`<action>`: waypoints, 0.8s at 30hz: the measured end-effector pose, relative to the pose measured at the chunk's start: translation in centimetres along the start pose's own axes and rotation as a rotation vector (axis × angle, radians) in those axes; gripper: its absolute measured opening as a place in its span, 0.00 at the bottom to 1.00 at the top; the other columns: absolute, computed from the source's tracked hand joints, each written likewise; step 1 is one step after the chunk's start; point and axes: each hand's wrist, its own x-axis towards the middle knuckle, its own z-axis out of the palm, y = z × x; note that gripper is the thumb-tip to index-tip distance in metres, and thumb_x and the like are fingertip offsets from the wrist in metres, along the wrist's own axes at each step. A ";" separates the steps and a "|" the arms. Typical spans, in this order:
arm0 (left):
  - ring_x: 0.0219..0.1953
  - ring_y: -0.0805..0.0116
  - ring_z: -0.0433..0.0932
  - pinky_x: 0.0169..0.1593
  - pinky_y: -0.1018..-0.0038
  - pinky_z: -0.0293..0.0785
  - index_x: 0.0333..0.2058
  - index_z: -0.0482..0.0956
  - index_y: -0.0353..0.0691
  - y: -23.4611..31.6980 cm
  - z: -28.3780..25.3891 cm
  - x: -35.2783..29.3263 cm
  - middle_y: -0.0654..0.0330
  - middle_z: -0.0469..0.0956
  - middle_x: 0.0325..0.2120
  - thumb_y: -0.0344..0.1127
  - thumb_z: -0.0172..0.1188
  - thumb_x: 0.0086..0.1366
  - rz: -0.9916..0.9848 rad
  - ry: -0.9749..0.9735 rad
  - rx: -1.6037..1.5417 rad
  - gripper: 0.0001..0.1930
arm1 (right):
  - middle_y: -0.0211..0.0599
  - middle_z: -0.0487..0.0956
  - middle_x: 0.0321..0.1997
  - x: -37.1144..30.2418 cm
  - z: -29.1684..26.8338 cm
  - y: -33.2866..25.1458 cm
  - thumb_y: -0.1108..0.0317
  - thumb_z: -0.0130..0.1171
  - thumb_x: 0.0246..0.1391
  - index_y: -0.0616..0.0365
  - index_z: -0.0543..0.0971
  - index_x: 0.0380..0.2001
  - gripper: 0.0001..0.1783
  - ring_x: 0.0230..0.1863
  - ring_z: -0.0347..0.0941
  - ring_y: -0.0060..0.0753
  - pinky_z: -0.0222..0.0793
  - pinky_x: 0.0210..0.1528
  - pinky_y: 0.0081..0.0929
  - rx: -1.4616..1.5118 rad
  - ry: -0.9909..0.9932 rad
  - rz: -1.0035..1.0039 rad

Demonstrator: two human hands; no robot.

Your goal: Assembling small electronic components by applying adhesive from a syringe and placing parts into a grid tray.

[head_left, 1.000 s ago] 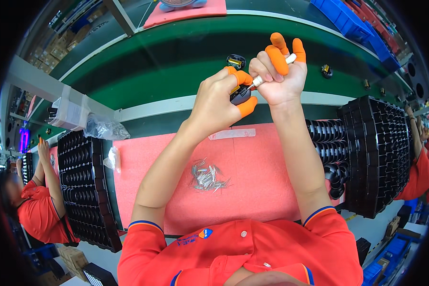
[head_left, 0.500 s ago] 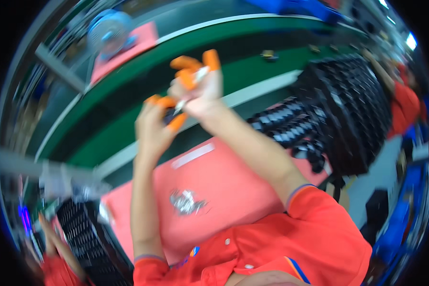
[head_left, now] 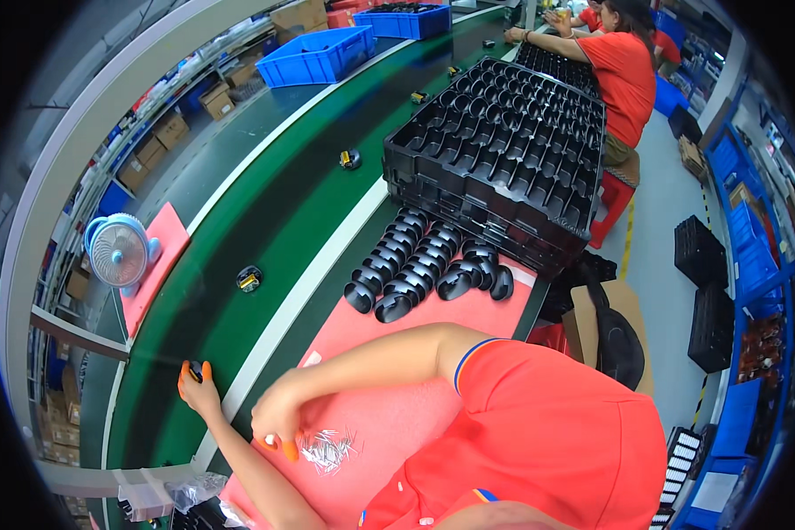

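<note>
My left hand [head_left: 200,393], with orange finger cots, reaches over the green conveyor belt and is closed on a small black part [head_left: 196,374] with a bit of yellow; the fingers hide much of it. My right hand [head_left: 280,413] hangs just above the pink mat [head_left: 393,415], beside a loose pile of thin silver pins [head_left: 329,452]. Its fingers curl downward, one in an orange cot and a white tip next to it. What they pinch, if anything, is hidden.
Curved black shells [head_left: 406,265] stand in rows at the mat's far end, before stacked black trays [head_left: 503,159]. Black-and-yellow parts [head_left: 249,279] lie spaced along the belt [head_left: 305,208]. A blue fan [head_left: 119,253] stands beyond it. A co-worker [head_left: 623,79] sits far right.
My hands were close together over the belt and have parted. The left now reaches farther left along the belt with the black part; the right came back beside the pins. The view has turned.
</note>
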 end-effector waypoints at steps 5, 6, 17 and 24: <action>0.59 0.48 0.64 0.61 0.61 0.59 0.54 0.72 0.35 -3.0 0.1 0.9 0.45 0.70 0.54 0.48 0.62 0.60 0.013 0.266 -0.139 0.28 | 0.39 0.81 0.37 -0.5 0.6 -3.7 0.50 0.71 0.37 0.57 0.79 0.36 0.27 0.43 0.77 0.44 0.71 0.43 0.40 -0.242 0.028 0.058; 0.58 0.49 0.65 0.61 0.62 0.60 0.53 0.73 0.33 -3.0 -0.4 1.3 0.45 0.71 0.54 0.46 0.61 0.61 -0.011 0.293 -0.204 0.27 | 0.38 0.81 0.36 -0.7 1.0 -3.4 0.52 0.72 0.35 0.56 0.80 0.35 0.25 0.42 0.77 0.43 0.71 0.42 0.40 -0.270 0.021 0.057; 0.46 0.50 0.76 0.53 0.58 0.67 0.43 0.80 0.32 -11.1 -5.0 1.0 0.51 0.77 0.46 0.32 0.63 0.56 -0.462 0.746 -0.132 0.16 | 0.36 0.82 0.32 -1.0 1.0 -3.0 0.57 0.73 0.32 0.54 0.82 0.29 0.19 0.38 0.78 0.43 0.72 0.37 0.40 -0.304 0.034 0.067; 0.55 0.39 0.67 0.59 0.49 0.57 0.46 0.78 0.33 -15.1 -4.2 1.2 0.45 0.72 0.52 0.43 0.66 0.55 -0.474 0.859 0.054 0.24 | 0.37 0.80 0.28 -0.3 2.0 -3.0 0.59 0.73 0.31 0.55 0.79 0.28 0.19 0.36 0.77 0.43 0.69 0.34 0.41 -0.333 0.014 0.009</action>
